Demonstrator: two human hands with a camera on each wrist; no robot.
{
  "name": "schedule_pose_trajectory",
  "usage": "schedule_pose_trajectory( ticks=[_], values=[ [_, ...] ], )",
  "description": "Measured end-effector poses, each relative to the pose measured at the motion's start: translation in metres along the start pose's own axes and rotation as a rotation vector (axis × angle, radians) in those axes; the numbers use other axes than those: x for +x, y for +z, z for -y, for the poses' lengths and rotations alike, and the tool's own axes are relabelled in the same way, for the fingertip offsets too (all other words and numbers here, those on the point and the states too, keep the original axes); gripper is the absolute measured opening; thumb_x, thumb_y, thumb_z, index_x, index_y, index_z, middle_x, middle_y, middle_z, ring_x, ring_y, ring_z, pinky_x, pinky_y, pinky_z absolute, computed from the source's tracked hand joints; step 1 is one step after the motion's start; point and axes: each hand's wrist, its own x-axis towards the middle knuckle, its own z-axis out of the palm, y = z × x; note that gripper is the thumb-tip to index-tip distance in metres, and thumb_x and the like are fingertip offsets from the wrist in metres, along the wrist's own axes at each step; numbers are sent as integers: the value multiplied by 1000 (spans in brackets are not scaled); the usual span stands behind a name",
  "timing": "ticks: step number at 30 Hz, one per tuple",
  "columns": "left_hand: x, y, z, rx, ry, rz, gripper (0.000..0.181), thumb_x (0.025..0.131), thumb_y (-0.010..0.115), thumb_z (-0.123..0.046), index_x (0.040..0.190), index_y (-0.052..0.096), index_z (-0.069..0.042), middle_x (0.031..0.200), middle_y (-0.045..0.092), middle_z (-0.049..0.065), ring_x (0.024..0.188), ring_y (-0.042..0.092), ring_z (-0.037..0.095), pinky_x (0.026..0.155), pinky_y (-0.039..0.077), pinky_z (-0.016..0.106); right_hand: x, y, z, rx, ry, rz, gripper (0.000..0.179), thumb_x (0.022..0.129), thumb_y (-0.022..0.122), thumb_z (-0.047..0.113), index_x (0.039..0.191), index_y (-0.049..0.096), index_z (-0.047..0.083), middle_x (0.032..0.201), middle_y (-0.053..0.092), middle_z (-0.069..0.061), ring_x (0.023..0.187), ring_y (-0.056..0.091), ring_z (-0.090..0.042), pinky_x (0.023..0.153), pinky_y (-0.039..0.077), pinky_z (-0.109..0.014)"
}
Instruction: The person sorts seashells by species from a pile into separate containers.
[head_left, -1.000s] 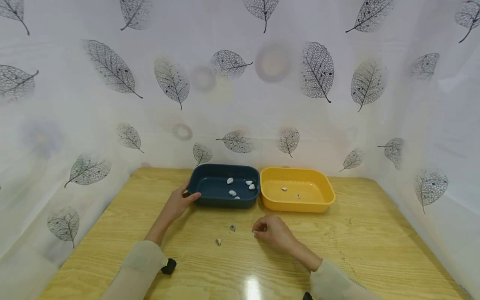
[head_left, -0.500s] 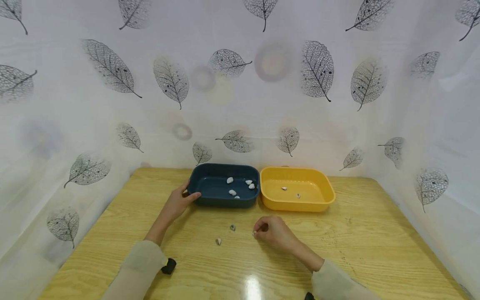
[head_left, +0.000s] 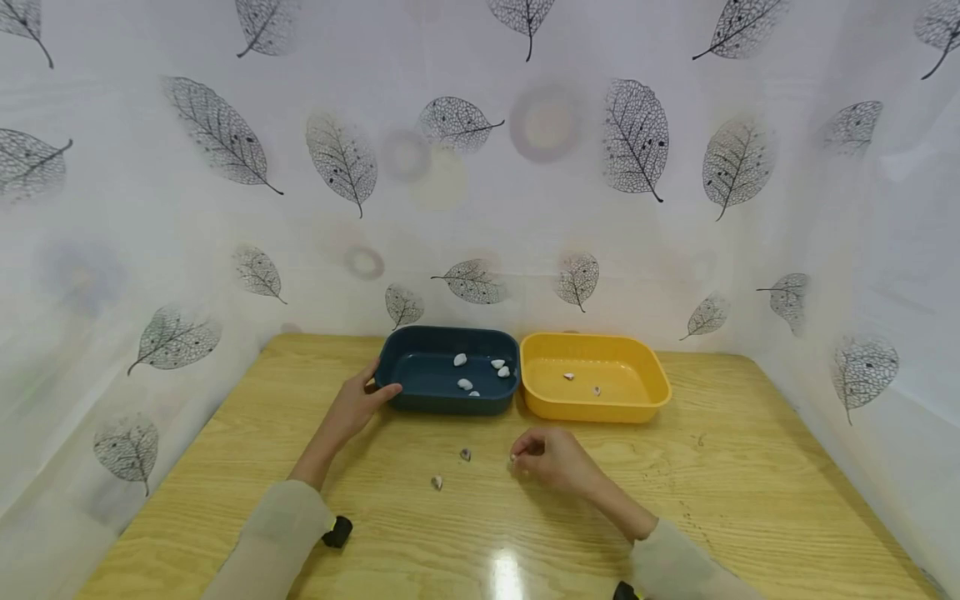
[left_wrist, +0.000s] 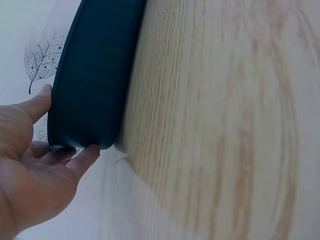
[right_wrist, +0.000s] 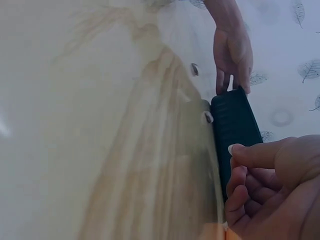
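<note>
My left hand (head_left: 356,404) grips the left end of a dark blue tray (head_left: 442,405); in the left wrist view the thumb (left_wrist: 40,104) lies at its rim and the fingers curve round the end. Just in front of the trays, low over the table, my right hand (head_left: 555,461) pinches a small whitish shell (head_left: 513,459) between thumb and forefinger, mostly hidden. Two small shells lie on the table to its left, a nearer shell (head_left: 437,482) and a farther shell (head_left: 466,455). Several white pebble-like pieces (head_left: 465,384) are in the blue tray.
A yellow tray (head_left: 592,412) stands against the blue tray's right side, holding two small shells (head_left: 568,377). Both trays sit toward the back of the wooden table (head_left: 375,533). A leaf-printed white sheet (head_left: 480,217) hangs behind and along both sides.
My right hand has risen a little off the table and shifted slightly right with the shell in its pinch. The left hand stays on the blue tray.
</note>
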Motion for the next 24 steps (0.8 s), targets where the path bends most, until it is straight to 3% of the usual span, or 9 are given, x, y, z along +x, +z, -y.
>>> schedule_pose_trajectory(
  ticks=[9, 17, 24],
  values=[
    [-1, 0, 0, 2, -5, 4, 80, 106, 61, -25, 164, 13, 1, 167, 15, 29, 145, 36, 47, 109, 45, 55, -2, -19, 9, 77, 53, 9, 8, 96, 74, 10, 101, 76, 4, 94, 72, -1, 83, 61, -15, 71, 53, -25],
    [-1, 0, 0, -9, -4, 4, 79, 107, 61, -24, 164, 12, 0, 168, 14, 27, 145, 35, 47, 110, 44, 55, -1, -33, 12, 182, 80, -11, 14, 98, 71, 10, 106, 74, -2, 98, 74, -8, 79, 59, -15, 65, 53, -28],
    [0, 0, 0, -1, 6, 5, 80, 106, 61, -25, 164, 12, 1, 167, 15, 27, 145, 36, 48, 111, 43, 55, 2, -46, 12, 204, 78, -49, 17, 99, 71, 9, 109, 73, -4, 99, 72, -17, 76, 56, -19, 59, 49, -27]
  ],
)
